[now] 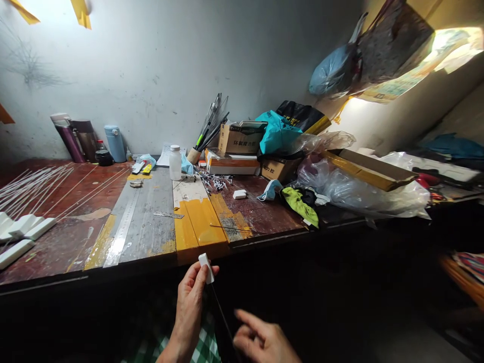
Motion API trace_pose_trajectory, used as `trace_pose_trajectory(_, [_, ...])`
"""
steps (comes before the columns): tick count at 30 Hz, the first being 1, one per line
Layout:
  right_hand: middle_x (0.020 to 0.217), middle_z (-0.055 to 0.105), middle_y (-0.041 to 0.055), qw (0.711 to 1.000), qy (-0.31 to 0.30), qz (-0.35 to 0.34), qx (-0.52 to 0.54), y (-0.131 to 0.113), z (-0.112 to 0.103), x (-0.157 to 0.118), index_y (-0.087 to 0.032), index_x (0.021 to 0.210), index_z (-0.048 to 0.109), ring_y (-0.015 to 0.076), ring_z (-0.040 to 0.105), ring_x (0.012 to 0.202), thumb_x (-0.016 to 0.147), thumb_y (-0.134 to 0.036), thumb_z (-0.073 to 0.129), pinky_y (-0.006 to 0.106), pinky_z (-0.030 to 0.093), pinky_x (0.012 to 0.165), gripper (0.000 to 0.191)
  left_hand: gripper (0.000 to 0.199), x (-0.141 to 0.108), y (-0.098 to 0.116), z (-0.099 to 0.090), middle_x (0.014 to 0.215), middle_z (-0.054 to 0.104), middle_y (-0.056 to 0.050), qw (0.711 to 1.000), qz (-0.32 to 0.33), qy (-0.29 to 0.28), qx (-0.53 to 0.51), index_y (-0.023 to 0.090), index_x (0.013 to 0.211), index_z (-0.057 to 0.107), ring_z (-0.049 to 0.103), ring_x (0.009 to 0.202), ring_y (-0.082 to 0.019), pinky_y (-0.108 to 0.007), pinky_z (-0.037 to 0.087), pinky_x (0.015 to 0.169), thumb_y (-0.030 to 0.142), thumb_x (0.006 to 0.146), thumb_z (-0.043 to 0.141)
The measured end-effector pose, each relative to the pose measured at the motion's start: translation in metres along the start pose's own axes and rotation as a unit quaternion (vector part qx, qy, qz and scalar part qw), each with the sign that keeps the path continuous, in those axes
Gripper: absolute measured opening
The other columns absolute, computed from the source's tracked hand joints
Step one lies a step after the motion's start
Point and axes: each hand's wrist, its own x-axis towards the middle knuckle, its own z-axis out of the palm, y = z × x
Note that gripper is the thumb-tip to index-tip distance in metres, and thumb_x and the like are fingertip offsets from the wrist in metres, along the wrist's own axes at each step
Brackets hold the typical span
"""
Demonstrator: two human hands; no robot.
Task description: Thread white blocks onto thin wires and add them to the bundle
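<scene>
Below the table's front edge, my left hand (192, 297) pinches a small white block (206, 267) between thumb and fingers. The block is rectangular with rounded edges. From its lower end a thin dark rod (222, 311) runs down towards my right hand (262, 337). That hand is slightly blurred, its index finger stretched out and the others loosely bent. Its fingertips are close beside the rod; whether they touch it I cannot tell. The rod's lower end is out of view.
On the table (94, 229), white blocks with long thin rods (41, 189) lie at left. A metal ruler (123, 229), a white bottle (175, 162), another white block (239, 194) and small loose parts (217, 182) lie mid-table. Cardboard boxes (242, 138) and plastic bags (351, 189) crowd the right.
</scene>
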Motion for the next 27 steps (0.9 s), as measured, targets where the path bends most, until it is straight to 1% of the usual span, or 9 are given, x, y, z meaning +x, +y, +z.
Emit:
trace_pose_trajectory(3, [0.088,0.070,0.0084,0.991,0.123,-0.044,0.020,-0.028,-0.025,0.024,-0.020,0.113,0.066,0.0106,0.050,0.041,0.087,-0.049,0.045,0.027,0.043,0.045,0.044,0.035,-0.002,-0.006,0.005,0.088,0.075,-0.006,0.999,0.001,-0.032,0.005,0.018,0.100,0.069,0.063,0.084,-0.020,-0.024,0.042,0.077,0.046,0.080,0.064])
trace_pose_trajectory(4, [0.092,0.070,0.0091,0.988,0.135,-0.071,0.028,-0.042,-0.033,0.035,-0.020,0.115,0.065,0.0101,0.050,0.042,0.089,-0.049,0.042,0.026,0.042,0.044,0.045,0.034,-0.003,-0.008,0.007,0.088,0.075,-0.006,0.999,0.001,-0.048,0.008,0.018,0.100,0.069,0.063,0.084,-0.020,-0.025,0.042,0.077,0.045,0.081,0.064])
trace_pose_trajectory(5, [0.091,0.070,0.0084,0.988,0.121,-0.092,0.039,-0.058,-0.039,0.047,-0.019,0.118,0.062,0.0097,0.050,0.043,0.090,-0.047,0.043,0.024,0.041,0.043,0.044,0.033,-0.003,-0.010,0.009,0.088,0.075,-0.006,0.998,0.000,-0.065,0.009,0.018,0.100,0.069,0.063,0.085,-0.020,-0.025,0.042,0.077,0.045,0.082,0.063])
trace_pose_trajectory(8, [0.062,0.065,0.0006,0.989,0.008,-0.122,0.082,-0.102,-0.046,0.084,-0.016,0.120,0.060,0.0094,0.052,0.043,0.088,-0.040,0.051,0.019,0.041,0.043,0.041,0.033,-0.003,-0.012,0.015,0.091,0.074,-0.006,0.995,-0.001,-0.096,0.009,0.018,0.102,0.069,0.063,0.090,-0.022,-0.027,0.042,0.082,0.044,0.083,0.061])
trace_pose_trajectory(11, [0.069,0.069,0.0022,0.983,-0.088,-0.125,0.106,-0.130,-0.041,0.116,-0.013,0.101,0.067,0.0065,0.053,0.045,0.084,-0.028,0.057,0.015,0.040,0.041,0.025,0.033,0.002,-0.012,0.014,0.089,0.074,-0.005,0.997,0.006,-0.079,0.020,0.018,0.101,0.070,0.064,0.090,-0.023,-0.027,0.042,0.082,0.044,0.082,0.062])
trace_pose_trajectory(14, [0.075,0.070,0.0048,0.984,-0.079,-0.124,0.101,-0.140,-0.032,0.142,-0.011,0.082,0.067,0.0047,0.053,0.045,0.082,-0.020,0.057,0.013,0.037,0.039,0.013,0.033,0.009,-0.016,0.007,0.082,0.074,-0.004,0.999,0.013,-0.051,0.012,0.018,0.096,0.070,0.064,0.082,-0.021,-0.026,0.043,0.076,0.045,0.079,0.065])
trace_pose_trajectory(20, [0.067,0.066,0.0010,0.987,-0.038,-0.131,0.088,-0.145,-0.015,0.176,-0.012,0.070,0.060,0.0043,0.054,0.048,0.080,-0.009,0.058,0.012,0.041,0.045,0.010,0.037,0.015,-0.026,-0.012,0.080,0.073,-0.005,1.000,0.005,-0.016,0.014,0.016,0.094,0.070,0.064,0.081,-0.022,-0.027,0.044,0.075,0.048,0.076,0.068])
trace_pose_trajectory(24, [0.062,0.063,-0.0017,0.988,-0.045,-0.122,0.080,-0.152,-0.008,0.185,-0.014,0.072,0.054,0.0047,0.053,0.044,0.081,-0.009,0.059,0.011,0.038,0.040,0.011,0.035,0.015,-0.029,-0.017,0.081,0.074,-0.006,1.000,-0.003,-0.008,0.020,0.016,0.094,0.070,0.064,0.079,-0.020,-0.026,0.043,0.074,0.047,0.078,0.066])
trace_pose_trajectory(27, [0.066,0.065,-0.0011,0.987,-0.088,-0.106,0.080,-0.160,-0.012,0.184,-0.015,0.082,0.053,0.0058,0.056,0.043,0.087,-0.010,0.053,0.013,0.041,0.039,0.007,0.035,0.015,-0.031,-0.018,0.081,0.075,-0.006,1.000,-0.012,-0.017,0.019,0.016,0.093,0.070,0.063,0.076,-0.019,-0.026,0.042,0.073,0.048,0.079,0.065])
